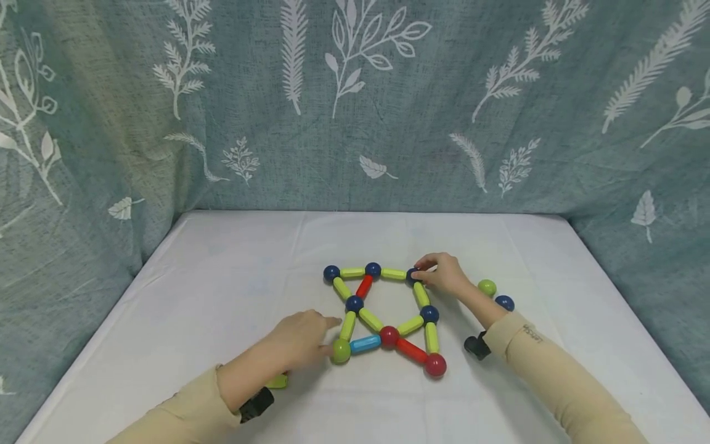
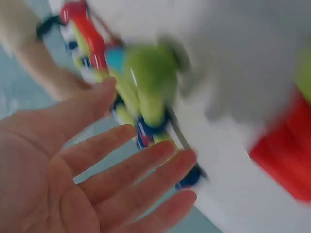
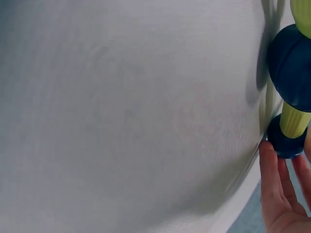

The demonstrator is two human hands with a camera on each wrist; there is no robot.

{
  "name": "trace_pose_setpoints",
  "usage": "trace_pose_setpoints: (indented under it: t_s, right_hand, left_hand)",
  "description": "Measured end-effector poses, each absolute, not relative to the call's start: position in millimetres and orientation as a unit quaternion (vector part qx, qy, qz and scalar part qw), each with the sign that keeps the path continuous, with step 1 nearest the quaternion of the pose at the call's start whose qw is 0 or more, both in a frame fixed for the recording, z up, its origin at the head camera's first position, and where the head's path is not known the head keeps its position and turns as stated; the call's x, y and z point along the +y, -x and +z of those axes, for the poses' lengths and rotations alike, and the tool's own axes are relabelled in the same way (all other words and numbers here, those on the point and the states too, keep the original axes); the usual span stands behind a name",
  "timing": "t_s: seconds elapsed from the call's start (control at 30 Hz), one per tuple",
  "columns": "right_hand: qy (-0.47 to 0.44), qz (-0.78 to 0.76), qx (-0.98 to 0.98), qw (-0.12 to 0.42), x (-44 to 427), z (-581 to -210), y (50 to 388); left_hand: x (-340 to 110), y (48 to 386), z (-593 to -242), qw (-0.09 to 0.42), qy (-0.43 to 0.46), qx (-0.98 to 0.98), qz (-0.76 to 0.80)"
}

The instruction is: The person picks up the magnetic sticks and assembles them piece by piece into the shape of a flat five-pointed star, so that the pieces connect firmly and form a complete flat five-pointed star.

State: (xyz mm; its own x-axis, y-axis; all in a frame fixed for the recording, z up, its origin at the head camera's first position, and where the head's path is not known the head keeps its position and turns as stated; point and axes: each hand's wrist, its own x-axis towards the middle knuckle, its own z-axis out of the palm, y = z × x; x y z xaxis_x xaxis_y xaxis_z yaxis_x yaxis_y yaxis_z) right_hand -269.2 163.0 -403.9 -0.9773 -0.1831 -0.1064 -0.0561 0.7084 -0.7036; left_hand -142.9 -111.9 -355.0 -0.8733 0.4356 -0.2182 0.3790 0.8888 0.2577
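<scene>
A flat frame of balls joined by rods lies mid-table. My right hand [image 1: 442,274] holds the dark blue ball [image 1: 411,277] at its far right corner between thumb and fingers; a lime rod [image 3: 294,121] runs from that ball in the right wrist view. Beside the near left corner is my left hand [image 1: 299,339], its fingers spread and its palm bare in the left wrist view. Its fingertips are close to the green ball [image 1: 341,351]; whether they touch it I cannot tell. A light blue rod [image 1: 365,344] links that ball to a red ball [image 1: 389,337].
Right of the frame, a loose green ball [image 1: 487,287] and a blue ball [image 1: 505,303] lie by the right forearm. A lime piece [image 1: 279,382] shows partly behind the left wrist. A red piece [image 2: 286,150] lies blurred in the left wrist view. A patterned curtain [image 1: 355,154] hangs behind the table.
</scene>
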Motion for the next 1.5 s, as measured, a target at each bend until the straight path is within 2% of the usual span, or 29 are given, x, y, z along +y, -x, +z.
trace_pose_setpoints:
  t_s: [0.17,0.37,0.57,0.87,1.13,1.5]
  right_hand:
    - [0.072,-0.371,0.922,0.09,162.8,-400.2,269.5]
    - [0.063,-0.376,0.919,0.097,162.7,-399.8,269.1]
    - [0.067,-0.385,0.915,0.095,161.2,-401.5,269.3]
    - [0.105,-0.367,0.918,0.106,164.3,-398.7,270.9]
    - [0.115,-0.359,0.919,0.112,166.1,-396.9,272.3]
    - [0.087,-0.364,0.917,0.137,164.4,-394.4,275.1]
  left_hand:
    - [-158.6,156.5,-352.9,0.159,-0.151,0.967,0.132]
    - [-199.4,161.3,-365.2,0.19,-0.128,0.947,0.226]
    - [-209.1,156.5,-374.2,0.2,-0.149,0.931,0.265]
    - [-209.1,156.1,-381.4,0.18,-0.166,0.932,0.268]
    - [-187.9,187.6,-364.8,0.132,-0.158,0.946,0.25]
    - [-98.1,268.5,-357.9,0.098,-0.06,0.947,0.3]
